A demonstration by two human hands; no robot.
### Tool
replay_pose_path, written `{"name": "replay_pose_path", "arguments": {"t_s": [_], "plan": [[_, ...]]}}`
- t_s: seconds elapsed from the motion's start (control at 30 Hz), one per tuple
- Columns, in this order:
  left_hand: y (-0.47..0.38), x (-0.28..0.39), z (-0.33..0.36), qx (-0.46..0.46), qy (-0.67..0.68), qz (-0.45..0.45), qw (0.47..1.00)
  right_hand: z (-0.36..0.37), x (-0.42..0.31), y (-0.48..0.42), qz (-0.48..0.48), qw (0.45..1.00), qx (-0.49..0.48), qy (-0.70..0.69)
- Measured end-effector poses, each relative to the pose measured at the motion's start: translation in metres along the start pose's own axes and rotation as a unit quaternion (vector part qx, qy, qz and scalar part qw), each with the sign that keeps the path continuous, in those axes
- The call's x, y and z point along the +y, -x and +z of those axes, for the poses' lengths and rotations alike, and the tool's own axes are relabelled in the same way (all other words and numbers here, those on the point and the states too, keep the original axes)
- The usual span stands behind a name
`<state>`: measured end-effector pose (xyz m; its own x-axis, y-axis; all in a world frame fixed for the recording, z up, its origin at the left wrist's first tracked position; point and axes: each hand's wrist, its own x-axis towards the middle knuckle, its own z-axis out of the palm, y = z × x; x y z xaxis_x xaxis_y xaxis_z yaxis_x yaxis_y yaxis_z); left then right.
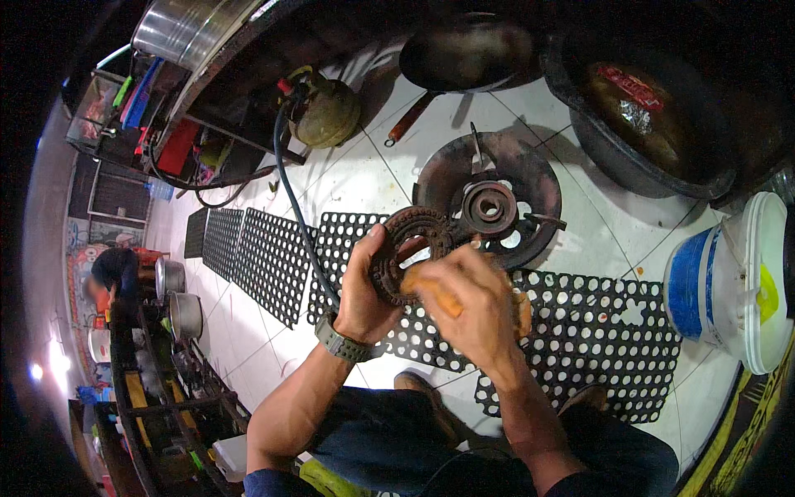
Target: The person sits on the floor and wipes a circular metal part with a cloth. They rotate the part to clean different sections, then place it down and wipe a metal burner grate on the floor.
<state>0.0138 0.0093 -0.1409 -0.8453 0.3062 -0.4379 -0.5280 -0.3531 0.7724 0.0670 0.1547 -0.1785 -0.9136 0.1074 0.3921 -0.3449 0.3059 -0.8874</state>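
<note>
My left hand [369, 298], with a watch on its wrist, grips a rusty cast-iron gas burner ring [391, 248] by its left edge. The ring is held tilted above the floor, its face lined with small raised bumps. In my right hand [475, 304], blurred, is a crumpled orange-brown cloth [447, 299] that touches the ring's lower right side. Just beyond, a round metal burner stove base [540, 174] lies on the tiles, with a smaller round burner [489, 207] in its middle. My right fingers partly hide the ring and the cloth.
Perforated black rubber mats [590, 329] cover part of the white tiles. A hose [292, 180] runs from a green gas cylinder [329, 115]. Around stand a wok [469, 56], a large black basin [621, 152] and a white-and-blue bucket [689, 279]. A person [121, 279] bends near metal pots [186, 315].
</note>
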Motion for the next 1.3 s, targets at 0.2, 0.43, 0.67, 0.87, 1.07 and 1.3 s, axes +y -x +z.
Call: {"name": "replay_pose_path", "arguments": {"t_s": [0.2,0.43,0.67,0.87,1.07,1.3], "plan": [[0.000,-0.001,0.001,0.012,-0.018,-0.001,1.000,-0.001,0.011,-0.004,0.037,0.993,0.006,0.110],[0.000,-0.003,-0.006,0.030,-0.012,-0.008,0.999,0.010,0.012,-0.004,0.033,0.999,0.016,0.039],[0.003,0.000,-0.006,0.043,-0.028,0.001,0.999,0.008,0.014,-0.003,0.052,0.992,0.044,0.105],[0.007,0.001,-0.002,0.041,-0.035,0.006,0.999,0.010,0.019,0.001,0.064,0.995,0.028,0.069],[0.005,-0.001,-0.008,0.049,-0.033,0.024,0.998,0.015,0.017,0.001,0.042,0.997,0.021,0.065],[0.005,0.000,0.003,0.029,-0.031,0.010,0.999,0.014,0.021,0.003,0.051,0.998,0.000,0.047]]}}
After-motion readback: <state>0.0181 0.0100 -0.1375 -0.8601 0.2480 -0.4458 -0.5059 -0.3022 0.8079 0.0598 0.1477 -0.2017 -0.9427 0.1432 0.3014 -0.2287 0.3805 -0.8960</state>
